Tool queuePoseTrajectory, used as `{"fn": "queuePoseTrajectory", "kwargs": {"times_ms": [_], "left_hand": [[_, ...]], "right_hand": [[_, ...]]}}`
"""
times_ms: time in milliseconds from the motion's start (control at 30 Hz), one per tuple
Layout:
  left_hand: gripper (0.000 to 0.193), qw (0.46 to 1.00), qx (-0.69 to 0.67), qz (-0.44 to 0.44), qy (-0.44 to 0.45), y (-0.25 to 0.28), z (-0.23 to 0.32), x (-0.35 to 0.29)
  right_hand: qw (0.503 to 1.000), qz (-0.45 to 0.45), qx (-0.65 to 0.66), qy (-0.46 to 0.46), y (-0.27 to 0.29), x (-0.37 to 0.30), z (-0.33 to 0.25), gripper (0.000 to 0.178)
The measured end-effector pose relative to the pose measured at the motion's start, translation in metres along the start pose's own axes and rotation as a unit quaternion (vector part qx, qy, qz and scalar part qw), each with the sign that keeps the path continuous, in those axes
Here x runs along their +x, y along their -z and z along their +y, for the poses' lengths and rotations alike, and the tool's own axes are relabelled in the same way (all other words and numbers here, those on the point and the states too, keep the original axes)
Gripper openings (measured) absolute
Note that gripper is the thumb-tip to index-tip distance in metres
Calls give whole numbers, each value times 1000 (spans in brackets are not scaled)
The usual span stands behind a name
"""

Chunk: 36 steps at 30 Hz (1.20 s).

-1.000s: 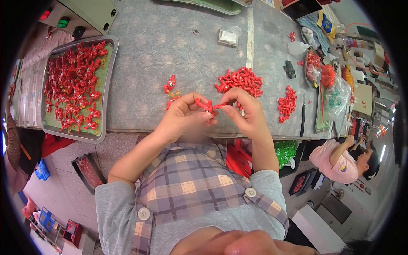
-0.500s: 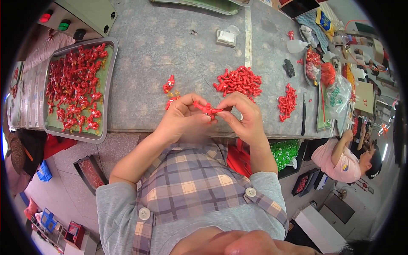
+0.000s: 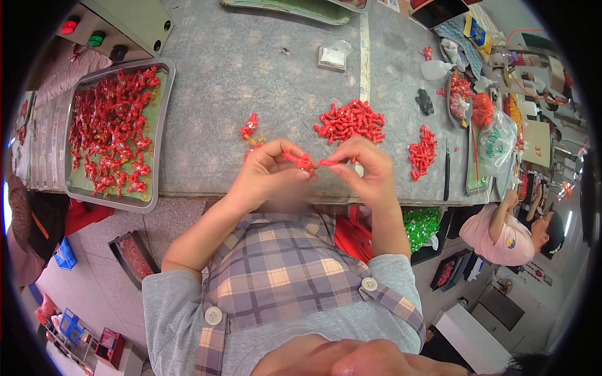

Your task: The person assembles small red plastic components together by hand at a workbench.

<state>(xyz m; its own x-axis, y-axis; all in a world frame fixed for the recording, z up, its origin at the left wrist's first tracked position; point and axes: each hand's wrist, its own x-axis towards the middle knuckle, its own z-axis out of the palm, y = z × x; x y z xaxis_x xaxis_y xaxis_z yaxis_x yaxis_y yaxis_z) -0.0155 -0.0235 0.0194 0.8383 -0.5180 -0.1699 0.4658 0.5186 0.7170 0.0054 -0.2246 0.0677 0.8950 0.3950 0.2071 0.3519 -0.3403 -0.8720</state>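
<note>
My left hand (image 3: 263, 174) is closed on a small red toy figure (image 3: 300, 161) above the table's near edge. Between the thumb and forefinger of my right hand (image 3: 371, 170) is a small red plastic piece (image 3: 327, 163), its inner end close to the figure. Whether the two touch is too small to tell. Just beyond my left hand lies another red figure (image 3: 249, 124), with yellowish parts beside it. A heap of red plastic pieces (image 3: 350, 121) lies beyond my right hand, and a smaller red pile (image 3: 422, 153) to its right.
At left, a metal tray (image 3: 164, 113) holds many red figures, below a control box (image 3: 128, 25) with coloured buttons. A black slim tool (image 3: 447, 175), dark lump (image 3: 425, 101) and white small box (image 3: 332, 57) lie on the grey table (image 3: 219, 75). A person (image 3: 511, 235) sits at right.
My right hand has drawn slightly right, and the red piece in its fingers now stands farther out from the figure. My left hand keeps its hold, with the figure slightly turned.
</note>
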Motion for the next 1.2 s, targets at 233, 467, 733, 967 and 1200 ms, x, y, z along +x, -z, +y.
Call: {"fn": "queuePoseTrajectory", "kwargs": {"times_ms": [233, 467, 733, 967, 1200], "left_hand": [[22, 997, 6, 82, 14, 1, -2, 0], [21, 997, 12, 78, 14, 11, -5, 1], [21, 996, 17, 85, 8, 9, -2, 2], [20, 996, 23, 86, 20, 7, -5, 7], [20, 997, 31, 76, 11, 3, -3, 6]], "right_hand": [[964, 205, -69, -154, 60, 39, 71, 8], [939, 157, -281, -121, 75, 35, 112, 11], [913, 209, -311, -158, 134, -2, 104, 13], [796, 165, -470, -345, 152, -23, 102, 24], [804, 157, -452, -354, 148, -22, 118, 22]]}}
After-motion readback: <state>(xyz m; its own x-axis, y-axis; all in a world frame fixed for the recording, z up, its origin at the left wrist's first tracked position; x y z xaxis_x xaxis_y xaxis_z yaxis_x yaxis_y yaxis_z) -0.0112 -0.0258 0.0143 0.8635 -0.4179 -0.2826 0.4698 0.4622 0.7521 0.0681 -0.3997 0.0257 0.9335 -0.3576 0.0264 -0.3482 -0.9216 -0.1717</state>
